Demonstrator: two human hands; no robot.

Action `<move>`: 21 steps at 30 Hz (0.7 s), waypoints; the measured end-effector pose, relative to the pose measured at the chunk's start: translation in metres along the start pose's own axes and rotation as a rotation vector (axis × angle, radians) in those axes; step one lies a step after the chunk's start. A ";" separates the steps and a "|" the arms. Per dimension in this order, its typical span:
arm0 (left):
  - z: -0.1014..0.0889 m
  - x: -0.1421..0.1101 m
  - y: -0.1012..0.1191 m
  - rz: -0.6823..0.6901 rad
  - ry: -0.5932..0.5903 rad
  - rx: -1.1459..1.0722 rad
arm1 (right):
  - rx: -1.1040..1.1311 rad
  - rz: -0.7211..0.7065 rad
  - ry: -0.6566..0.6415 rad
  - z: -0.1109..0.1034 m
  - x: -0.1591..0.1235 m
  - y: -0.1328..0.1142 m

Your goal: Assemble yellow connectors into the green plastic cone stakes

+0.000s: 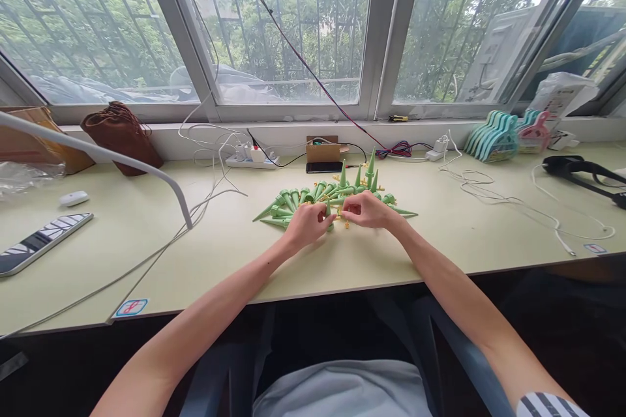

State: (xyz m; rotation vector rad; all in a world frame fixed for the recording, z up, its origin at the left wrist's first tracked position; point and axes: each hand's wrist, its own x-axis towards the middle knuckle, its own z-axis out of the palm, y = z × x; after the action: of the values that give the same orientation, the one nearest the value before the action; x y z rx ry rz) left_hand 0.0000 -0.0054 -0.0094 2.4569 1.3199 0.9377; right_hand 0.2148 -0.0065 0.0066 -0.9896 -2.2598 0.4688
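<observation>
A pile of green plastic plant-watering spikes point(281, 202) lies on the table in front of me, most on their sides, several standing point up at the back. My left hand point(309, 225) is closed round one green watering spike point(328, 208), held with its tip up at the near side of the pile. Close by on the right, my right hand point(368, 210) is pinched, its fingertips at a small yellow plastic part between the hands. The fingers partly hide that part. Another small yellow plastic piece point(347, 225) lies on the table just below the right fingertips.
Behind the pile are a small cardboard box point(321, 149), a dark phone point(323, 168) and a power strip point(252, 160). White cables point(508, 199) trail on both sides. Teal hangers point(491, 137), a brown pouch point(122, 137) and another phone point(44, 244) stand or lie farther out.
</observation>
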 end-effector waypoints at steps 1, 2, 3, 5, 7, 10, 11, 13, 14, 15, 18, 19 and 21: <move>-0.001 0.000 0.000 -0.002 -0.003 -0.001 | -0.009 0.003 -0.041 0.001 0.000 0.000; -0.001 0.000 0.000 -0.004 -0.007 -0.003 | -0.019 0.004 -0.075 0.002 0.000 -0.001; -0.001 0.000 0.001 -0.004 -0.010 -0.005 | -0.028 0.005 -0.102 0.003 0.000 -0.001; -0.002 -0.001 0.002 -0.001 -0.014 -0.005 | -0.035 0.003 -0.142 0.005 0.001 -0.001; -0.003 -0.001 0.003 -0.002 -0.017 -0.002 | -0.030 0.009 -0.162 0.007 0.001 0.000; -0.003 -0.001 0.004 -0.012 -0.030 0.005 | -0.010 0.030 -0.181 0.009 0.002 0.003; -0.002 -0.001 0.003 -0.014 -0.036 0.005 | 0.000 0.036 -0.189 0.010 0.002 0.004; -0.002 -0.001 0.003 -0.013 -0.050 0.005 | 0.015 0.044 -0.206 0.010 0.003 0.005; -0.001 -0.001 0.002 -0.009 -0.056 0.005 | 0.020 0.048 -0.213 0.010 0.003 0.006; -0.001 -0.001 0.001 -0.004 -0.061 0.006 | 0.022 0.052 -0.217 0.009 0.003 0.006; 0.001 -0.001 -0.002 0.003 -0.069 0.014 | 0.019 0.061 -0.221 0.010 0.004 0.007; 0.002 -0.001 -0.003 0.003 -0.070 0.016 | 0.018 0.062 -0.221 0.010 0.005 0.007; 0.003 -0.001 -0.004 0.006 -0.068 0.015 | 0.017 0.068 -0.214 0.012 0.005 0.009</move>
State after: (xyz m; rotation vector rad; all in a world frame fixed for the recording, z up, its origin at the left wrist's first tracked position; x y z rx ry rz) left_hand -0.0013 -0.0033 -0.0134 2.4816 1.3028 0.8402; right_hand 0.2088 0.0021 -0.0049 -1.0537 -2.4116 0.6496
